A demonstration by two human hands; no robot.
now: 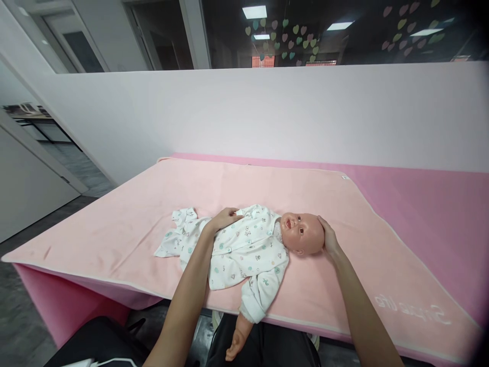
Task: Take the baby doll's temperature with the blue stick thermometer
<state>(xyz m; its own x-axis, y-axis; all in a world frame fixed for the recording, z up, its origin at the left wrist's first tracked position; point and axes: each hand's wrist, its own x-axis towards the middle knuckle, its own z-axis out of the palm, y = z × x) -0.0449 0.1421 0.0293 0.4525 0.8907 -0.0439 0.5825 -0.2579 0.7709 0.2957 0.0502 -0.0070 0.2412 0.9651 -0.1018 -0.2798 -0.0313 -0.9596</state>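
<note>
A baby doll (303, 233) lies face up across the pink blanket (133, 214), its head to the right and its legs to the left. It wears a white printed top (244, 250) and matching trousers (173, 239). One doll arm (239, 334) hangs over the blanket's near edge, its bare hand sticking out of the sleeve. My left hand (223, 220) rests on the far side of the doll's middle, fingers stretched along the clothing. My right hand (329, 237) lies open against the crown of the doll's head, thumb side hidden.
The blanket covers a pink table surface (428, 214), which shows at the right. A white wall (267, 112) with a window above it stands behind the table. Below the near edge are my dark-trousered legs (263, 341). A door (34, 183) stands at the left.
</note>
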